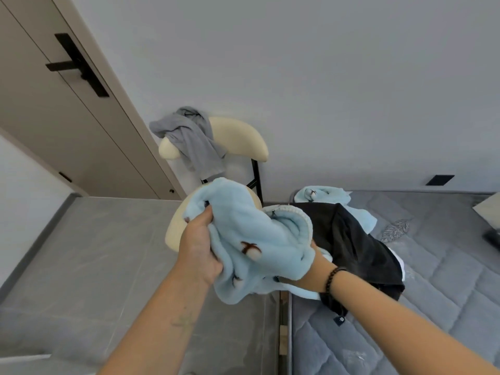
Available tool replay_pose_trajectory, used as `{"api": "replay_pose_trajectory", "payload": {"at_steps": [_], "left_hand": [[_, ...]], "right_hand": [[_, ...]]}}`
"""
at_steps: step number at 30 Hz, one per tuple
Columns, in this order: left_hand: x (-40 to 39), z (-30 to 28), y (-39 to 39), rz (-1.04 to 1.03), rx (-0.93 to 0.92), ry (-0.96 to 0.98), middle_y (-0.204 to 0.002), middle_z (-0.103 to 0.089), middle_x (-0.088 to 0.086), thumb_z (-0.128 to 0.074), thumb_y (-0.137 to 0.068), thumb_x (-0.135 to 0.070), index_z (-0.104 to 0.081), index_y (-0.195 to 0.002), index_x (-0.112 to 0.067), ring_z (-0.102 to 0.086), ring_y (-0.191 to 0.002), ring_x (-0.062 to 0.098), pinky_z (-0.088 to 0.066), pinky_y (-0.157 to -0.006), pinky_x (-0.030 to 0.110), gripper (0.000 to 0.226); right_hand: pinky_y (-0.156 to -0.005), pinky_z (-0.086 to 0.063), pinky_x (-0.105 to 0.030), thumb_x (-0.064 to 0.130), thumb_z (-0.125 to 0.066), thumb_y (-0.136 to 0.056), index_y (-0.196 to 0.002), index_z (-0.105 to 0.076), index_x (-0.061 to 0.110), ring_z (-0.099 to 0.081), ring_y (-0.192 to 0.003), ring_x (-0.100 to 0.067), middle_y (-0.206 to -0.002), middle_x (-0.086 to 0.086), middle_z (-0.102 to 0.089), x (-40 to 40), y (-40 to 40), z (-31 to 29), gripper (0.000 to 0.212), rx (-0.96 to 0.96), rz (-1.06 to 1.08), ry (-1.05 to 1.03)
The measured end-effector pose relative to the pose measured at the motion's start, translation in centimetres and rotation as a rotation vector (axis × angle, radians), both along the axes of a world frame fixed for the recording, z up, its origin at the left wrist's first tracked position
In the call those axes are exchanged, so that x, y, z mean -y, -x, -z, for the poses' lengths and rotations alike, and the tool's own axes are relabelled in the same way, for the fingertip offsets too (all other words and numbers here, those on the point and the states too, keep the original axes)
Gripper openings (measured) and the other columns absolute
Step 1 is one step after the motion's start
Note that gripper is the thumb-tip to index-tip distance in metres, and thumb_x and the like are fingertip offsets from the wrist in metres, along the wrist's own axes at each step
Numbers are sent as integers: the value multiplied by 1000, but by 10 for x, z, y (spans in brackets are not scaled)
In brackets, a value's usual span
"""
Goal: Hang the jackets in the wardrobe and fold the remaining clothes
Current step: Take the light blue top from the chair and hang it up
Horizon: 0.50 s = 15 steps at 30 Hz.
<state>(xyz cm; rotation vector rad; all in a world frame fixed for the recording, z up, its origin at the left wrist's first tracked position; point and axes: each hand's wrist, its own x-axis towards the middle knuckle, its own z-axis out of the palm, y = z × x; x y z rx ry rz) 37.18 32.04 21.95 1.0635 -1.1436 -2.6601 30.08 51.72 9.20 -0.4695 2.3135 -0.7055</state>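
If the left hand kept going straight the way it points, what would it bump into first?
Probably the cream chair. The left hand grips the blue fleece garment and points up and away, toward the chair seat just behind the cloth. Depth is hard to judge here.

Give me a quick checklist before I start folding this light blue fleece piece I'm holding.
1. Left hand grips the blue fleece garment: ok.
2. Right hand holds it too: cannot tell, fleece hides the fingers.
3. Garment spread flat for folding: not ok, it is bunched.
4. Bare space on the bed to lay it: ok.
5. Black jacket hung up: not ok, it lies on the bed.
6. Grey garment folded: not ok, draped over the chair.
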Motion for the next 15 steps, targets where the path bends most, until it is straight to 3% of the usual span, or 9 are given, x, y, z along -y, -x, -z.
{"api": "replay_pose_trajectory", "payload": {"at_steps": [2, 3, 4, 7, 10, 13, 15], "left_hand": [[4, -8, -3, -24, -69, -10, -128, -61, 22, -48, -100, -35, -55, -133, -3, -61, -116, 36, -48, -99, 49, 47], [9, -11, -5, -49, -101, -2, -124, -64, 21, -49, -99, -35, -58, -130, -4, -63, -113, 35, -53, -93, 48, 45], [13, -13, -7, -70, -123, 13, -120, -66, 19, -50, -98, -35, -60, -128, -6, -66, -109, 34, -56, -86, 47, 43], [25, -18, -13, -92, -124, 69, -109, -72, 16, -54, -97, -34, -69, -117, -10, -70, -98, 31, -60, -68, 43, 35], [30, -22, -20, 37, -23, 146, -103, -74, 13, -58, -94, -29, -76, -103, -16, -72, -91, 30, -59, -63, 41, 24], [26, -23, -27, 230, 59, 145, -108, -72, 15, -62, -86, -18, -68, -115, -12, -71, -95, 31, -59, -68, 40, 30], [22, -24, -30, 328, 88, 181, -109, -72, 14, -58, -90, -19, -64, -120, -7, -69, -99, 29, -56, -77, 38, 32]], "right_hand": [[-80, -43, -11, 25, -71, -82, -126, -52, 11, -57, -94, -11, -127, -14, -57, 7, -4, -1, 51, -19, 125, 80], [-67, -37, -6, 19, -68, -84, -110, -58, 20, -51, -76, -1, -111, -8, -64, 8, -2, -4, 28, -92, 195, 126], [-60, -33, -5, 14, -66, -85, -92, -54, 30, -44, -66, 4, -94, 1, -64, 9, 1, -11, 21, -171, 250, 171], [-56, -31, -16, 7, -55, -87, -67, -35, 33, -38, -58, 3, -65, 16, -44, 11, 15, -36, 39, -406, 328, 233], [-54, -31, -14, 12, -55, -85, -69, -39, 32, -44, -60, 2, -67, 15, -50, 5, 31, -77, 31, -541, 519, 404], [-55, -33, -7, 24, -56, -76, -76, -45, 37, -51, -69, 7, -79, 16, -56, 0, 40, -131, 17, -660, 729, 621], [-62, -37, -13, 25, -58, -76, -85, -49, 38, -53, -75, 0, -90, 10, -58, 1, 40, -160, 18, -769, 783, 702]]}}
